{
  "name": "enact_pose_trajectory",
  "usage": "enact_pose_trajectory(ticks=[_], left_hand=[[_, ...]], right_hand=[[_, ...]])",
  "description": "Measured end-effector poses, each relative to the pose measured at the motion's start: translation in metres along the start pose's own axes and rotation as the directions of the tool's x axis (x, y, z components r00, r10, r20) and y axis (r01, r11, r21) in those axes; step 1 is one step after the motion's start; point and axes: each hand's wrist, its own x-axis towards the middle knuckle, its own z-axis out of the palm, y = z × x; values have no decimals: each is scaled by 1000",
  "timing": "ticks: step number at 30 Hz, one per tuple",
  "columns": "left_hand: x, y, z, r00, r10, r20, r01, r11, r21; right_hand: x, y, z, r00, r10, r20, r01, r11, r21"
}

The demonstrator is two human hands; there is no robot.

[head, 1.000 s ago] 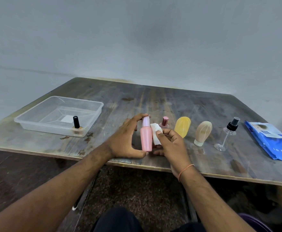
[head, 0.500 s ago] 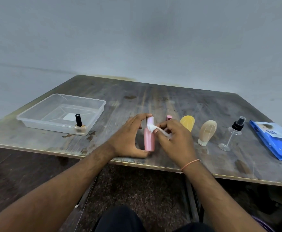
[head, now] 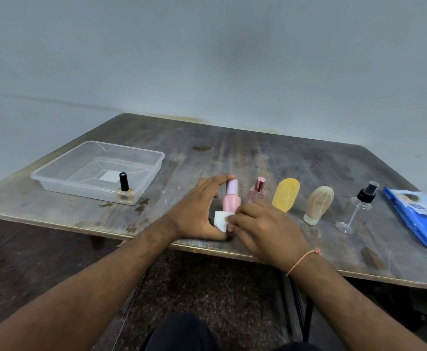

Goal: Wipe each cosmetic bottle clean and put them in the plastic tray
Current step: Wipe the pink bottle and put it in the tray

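Head view: left hand (head: 197, 211) grips pink bottle (head: 230, 198) near table edge (head: 207, 247); right hand (head: 265, 229) pinches wipe (head: 221, 220).

We face a plain pale grey-blue wall (head: 207, 59) in dim, even light, and before it a worn, stained wooden table (head: 258, 153) with a scuffed, yellowish edge, its far side close to the wall, standing over a dark speckled floor (head: 207, 287) that shows beneath its near edge.
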Motion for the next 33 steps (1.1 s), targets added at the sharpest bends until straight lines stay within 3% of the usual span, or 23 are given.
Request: enact_pose_trajectory(ticks=[4,9,16,18,22,27,30,33], left_hand=[[0,2,-1,1000,-4,-2,4,1000,-3],[1,3,-1,1000,12,-18,-12,1000,0],[1,-1,0,1000,17,-9,-17,1000,8],[1,-1,-1,1000,14,-12,-14,1000,5],[1,2,-1,1000,-2,-18,2,1000,-15],[0,5,-3,1000,5,-18,-6,999,-36],[0,7,-3,999,12,-31,-13,999,-43],[0,5,-3,998,3,-56,-6,999,-51]], right_hand=[[23,14,2,993,102,-52,-102,995,-12],[43,14,4,991,127,-37,-128,992,-17],[10,-1,-4,990,-55,126,54,998,13],[4,1,-6,991,-68,112,69,998,-3],[6,14,-7,998,61,-8,-61,998,-24],[17,16,5,952,296,-78,-286,951,116],[14,11,7,944,319,-81,-304,940,153],[-3,4,3,973,225,-49,-214,962,172]])
